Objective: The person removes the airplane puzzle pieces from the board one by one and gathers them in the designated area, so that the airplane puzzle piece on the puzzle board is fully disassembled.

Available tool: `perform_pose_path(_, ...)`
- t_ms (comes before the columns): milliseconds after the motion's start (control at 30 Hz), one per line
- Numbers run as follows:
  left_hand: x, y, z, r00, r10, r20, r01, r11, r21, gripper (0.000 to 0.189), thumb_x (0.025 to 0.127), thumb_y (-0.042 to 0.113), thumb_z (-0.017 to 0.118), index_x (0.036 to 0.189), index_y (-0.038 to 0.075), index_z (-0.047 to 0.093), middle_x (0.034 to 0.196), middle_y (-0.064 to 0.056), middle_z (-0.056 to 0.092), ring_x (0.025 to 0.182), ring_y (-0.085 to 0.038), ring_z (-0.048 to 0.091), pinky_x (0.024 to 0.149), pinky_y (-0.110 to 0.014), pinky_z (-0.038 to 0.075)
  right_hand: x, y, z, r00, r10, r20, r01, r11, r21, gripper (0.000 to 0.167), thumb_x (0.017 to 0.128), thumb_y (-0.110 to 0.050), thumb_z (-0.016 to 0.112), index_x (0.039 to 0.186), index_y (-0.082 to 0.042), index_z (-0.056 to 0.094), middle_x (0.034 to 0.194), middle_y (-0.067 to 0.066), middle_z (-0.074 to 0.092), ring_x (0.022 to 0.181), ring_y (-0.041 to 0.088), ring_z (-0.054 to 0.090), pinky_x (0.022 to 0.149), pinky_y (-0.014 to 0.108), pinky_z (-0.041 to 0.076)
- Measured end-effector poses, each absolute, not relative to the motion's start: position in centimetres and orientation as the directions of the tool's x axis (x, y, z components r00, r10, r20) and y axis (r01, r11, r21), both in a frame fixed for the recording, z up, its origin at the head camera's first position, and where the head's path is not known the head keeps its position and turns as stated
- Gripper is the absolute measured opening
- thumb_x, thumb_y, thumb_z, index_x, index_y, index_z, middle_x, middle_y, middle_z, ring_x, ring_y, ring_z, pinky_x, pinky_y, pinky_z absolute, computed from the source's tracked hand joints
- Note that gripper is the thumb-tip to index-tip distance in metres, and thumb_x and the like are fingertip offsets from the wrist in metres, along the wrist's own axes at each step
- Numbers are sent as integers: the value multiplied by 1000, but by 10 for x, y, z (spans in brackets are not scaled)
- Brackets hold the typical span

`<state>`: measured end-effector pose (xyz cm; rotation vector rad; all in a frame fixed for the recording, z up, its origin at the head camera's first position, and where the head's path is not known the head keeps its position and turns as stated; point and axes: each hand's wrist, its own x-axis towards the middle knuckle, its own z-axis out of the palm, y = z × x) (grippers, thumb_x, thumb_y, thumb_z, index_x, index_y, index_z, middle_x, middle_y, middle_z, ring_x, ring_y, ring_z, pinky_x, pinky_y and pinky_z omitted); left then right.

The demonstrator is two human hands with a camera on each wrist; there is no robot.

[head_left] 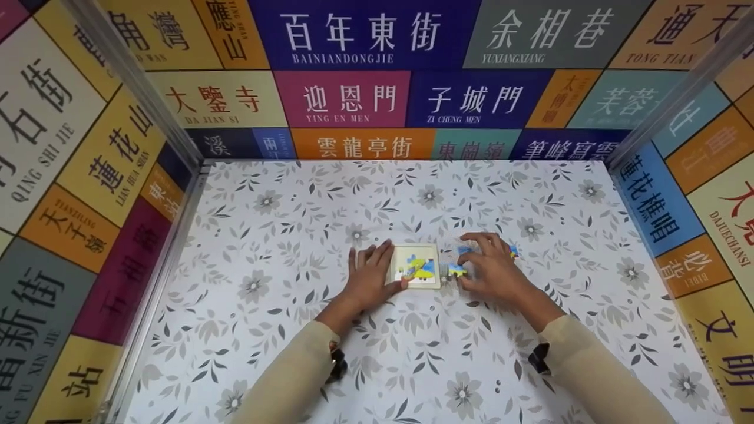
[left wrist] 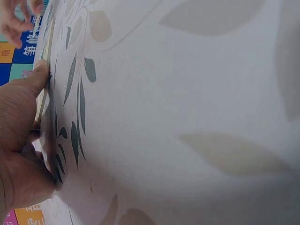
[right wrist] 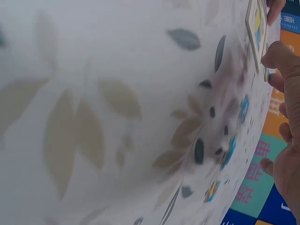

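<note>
White floral-print sheet [head_left: 406, 377] covers my work surface, fenced on three sides by colourful panels [head_left: 341, 97] of Chinese lettering. Near the middle lies a shallow, pale-rimmed puzzle tray [head_left: 437, 265], partly filled with yellow and blue jigsaw pieces [head_left: 422, 268]. My left hand [head_left: 370, 277] holds its left side, thumb at the near edge. Right of the tray, my right hand [head_left: 493, 268] pinches a yellow-and-blue piece [head_left: 456, 270] between thumb and finger; loose pieces [right wrist: 229, 152] lie beneath and beyond that hand.
</note>
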<state>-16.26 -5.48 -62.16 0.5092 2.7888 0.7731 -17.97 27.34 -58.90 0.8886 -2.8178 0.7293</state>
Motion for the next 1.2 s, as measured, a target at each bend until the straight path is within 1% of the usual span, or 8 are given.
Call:
perform_pose_path(167, -163, -56, -621, -923, 372, -98, 265, 800, 538, 94, 107, 63, 62, 177, 10, 27, 185, -7, 26, 165, -42, 28, 134, -75, 5, -177, 290, -590, -836, -504, 216, -546, 730, -411, 15, 87, -17, 86, 101, -11, 82, 153, 21, 58, 143, 51, 43, 112, 79, 32)
perform_pose_path(400, -162, -56, -621, -922, 373, -99, 262, 793, 549, 94, 107, 61, 64, 176, 9, 28, 185, -8, 26, 165, -42, 28, 134, -75, 4, -178, 299, -594, -829, -517, 212, -558, 738, -381, 19, 84, -16, 89, 102, -12, 84, 152, 22, 59, 140, 51, 45, 106, 76, 36)
perform_pose_path(533, -163, -55, -621, -922, 376, -91, 270, 794, 545, 93, 107, 59, 65, 176, 8, 28, 184, -8, 27, 165, -43, 29, 134, -75, 5, -178, 300, -594, -826, -527, 199, -562, 740, -369, 18, 86, -15, 90, 102, -11, 85, 152, 23, 58, 138, 51, 45, 106, 76, 37)
perform_pose_path(667, -161, -55, -618, -921, 381, -80, 279, 789, 547, 94, 107, 59, 65, 175, 7, 29, 184, -11, 29, 164, -44, 29, 133, -77, 6, -177, 301, -593, -831, -535, 154, -550, 747, -374, 15, 91, -15, 88, 105, -11, 85, 153, 23, 56, 138, 50, 46, 106, 77, 37)
perform_pose_path(767, -161, -54, -616, -921, 380, -83, 277, 791, 546, 95, 106, 61, 64, 176, 7, 29, 184, -10, 28, 165, -44, 28, 133, -77, 6, -177, 301, -592, -838, -533, 120, -536, 759, -370, 16, 95, -17, 86, 110, -11, 85, 153, 22, 56, 138, 49, 47, 105, 77, 38)
perform_pose_path(1000, -165, -54, -624, -923, 373, -94, 259, 784, 564, 96, 106, 61, 64, 177, 9, 26, 185, -8, 24, 166, -44, 25, 134, -75, 1, -177, 301, -592, -845, -526, 90, -519, 769, -373, 22, 96, -18, 84, 116, -10, 85, 152, 20, 57, 137, 47, 47, 104, 76, 40)
perform_pose_path(1100, -164, -54, -626, -923, 374, -93, 257, 778, 573, 96, 106, 59, 66, 176, 7, 26, 185, -9, 25, 166, -44, 25, 134, -75, 0, -177, 300, -593, -852, -518, 69, -503, 777, -379, 29, 96, -23, 85, 123, -13, 83, 153, 18, 57, 138, 45, 48, 107, 76, 39)
perform_pose_path(1200, -164, -55, -627, -923, 375, -89, 259, 774, 578, 98, 105, 61, 66, 176, 7, 27, 185, -10, 25, 166, -45, 25, 133, -76, 0, -176, 298, -595, -857, -512, 54, -493, 785, -376, 41, 98, -32, 85, 135, -16, 78, 155, 15, 59, 141, 43, 50, 111, 76, 38)
